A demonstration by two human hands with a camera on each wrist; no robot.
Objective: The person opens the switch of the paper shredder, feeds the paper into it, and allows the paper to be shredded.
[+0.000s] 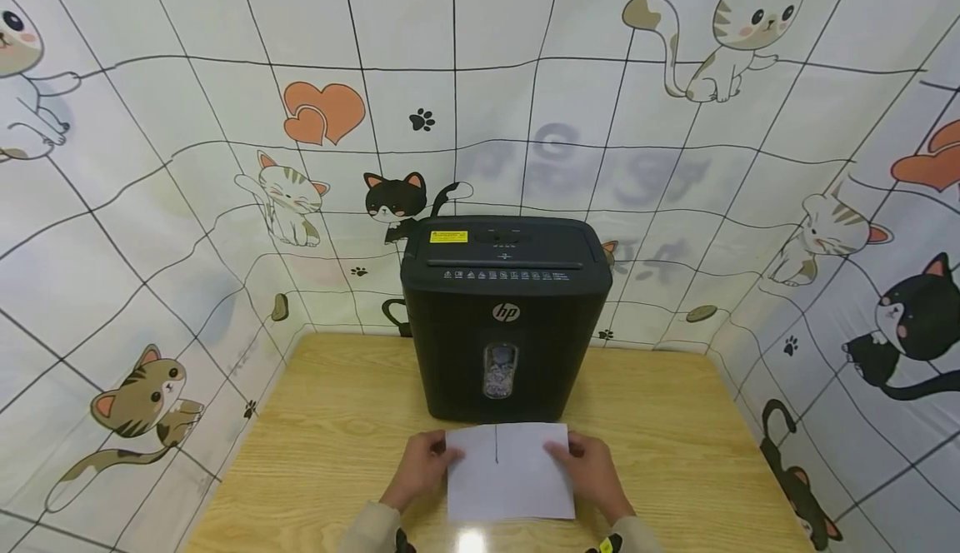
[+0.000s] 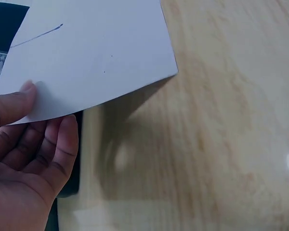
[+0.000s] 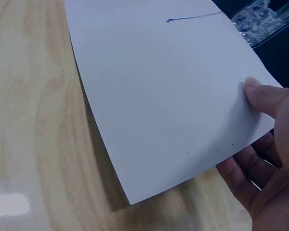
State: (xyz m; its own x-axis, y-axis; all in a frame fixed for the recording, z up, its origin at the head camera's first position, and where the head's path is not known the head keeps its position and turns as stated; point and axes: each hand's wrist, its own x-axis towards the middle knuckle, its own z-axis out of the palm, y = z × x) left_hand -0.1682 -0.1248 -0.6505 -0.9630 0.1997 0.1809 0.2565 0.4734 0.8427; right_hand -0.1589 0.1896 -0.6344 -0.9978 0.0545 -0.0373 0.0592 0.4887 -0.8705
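Both hands hold a white sheet of paper by its two sides, just in front of a black HP paper shredder. The left hand pinches the left edge, thumb on top and fingers beneath; the left wrist view shows this hand close up. On the opposite edge, the right hand pinches the paper the same way, as the right wrist view shows with its thumb on the upper face. A short dark pen line runs from the paper's far edge inward. Shadows under the sheet show it raised off the table.
The shredder stands upright on a wooden table, its feed slot on top and paper shreds visible through a front window. A yellow label is on its lid. Cat-printed cloth walls enclose the table at the back and sides.
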